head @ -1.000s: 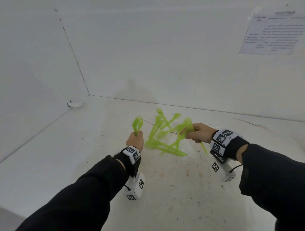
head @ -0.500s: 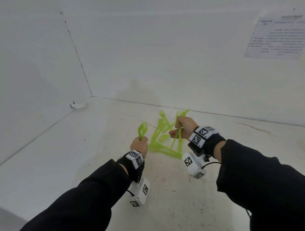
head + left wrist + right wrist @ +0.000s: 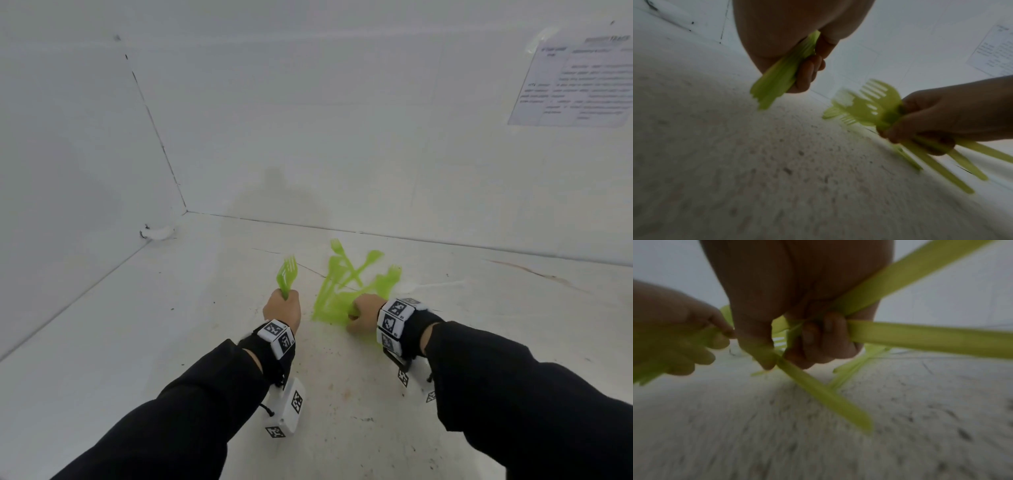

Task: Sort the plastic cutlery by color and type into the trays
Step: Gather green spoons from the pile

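Lowered to the bench (image 3: 342, 411), right hand (image 3: 364, 310) gripped several green forks (image 3: 387, 281) by their handles; left hand (image 3: 282, 308) clutched more forks (image 3: 287, 274) (light, stiff, probably slippery).

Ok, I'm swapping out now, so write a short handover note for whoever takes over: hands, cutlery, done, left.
Left hand: grips a bunch of green forks, tines up, off the table.
Right hand: grips several green fork handles fanned out, low at the near edge of the green pile.
The pile lies loose on the white table; a white utensil lies right of it.
Done: some forks gathered.
Left: no tray in view; nothing sorted into one yet.
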Demonstrator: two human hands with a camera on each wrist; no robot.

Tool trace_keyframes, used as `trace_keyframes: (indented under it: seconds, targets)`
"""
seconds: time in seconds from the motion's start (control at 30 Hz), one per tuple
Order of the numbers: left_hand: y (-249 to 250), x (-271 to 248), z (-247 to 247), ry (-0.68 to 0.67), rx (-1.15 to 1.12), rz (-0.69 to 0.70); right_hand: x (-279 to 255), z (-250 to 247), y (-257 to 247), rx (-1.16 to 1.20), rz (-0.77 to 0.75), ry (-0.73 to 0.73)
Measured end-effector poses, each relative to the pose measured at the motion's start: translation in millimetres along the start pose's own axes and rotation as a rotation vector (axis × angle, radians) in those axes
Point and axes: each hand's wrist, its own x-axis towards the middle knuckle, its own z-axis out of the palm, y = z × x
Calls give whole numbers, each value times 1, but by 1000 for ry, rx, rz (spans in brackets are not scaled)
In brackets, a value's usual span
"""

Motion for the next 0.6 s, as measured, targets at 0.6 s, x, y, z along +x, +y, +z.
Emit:
trace_keyframes:
  seconds: [0.6]
  targets:
    - [30, 4, 56, -154, 393, 111, 35, -25, 46, 10, -56, 190]
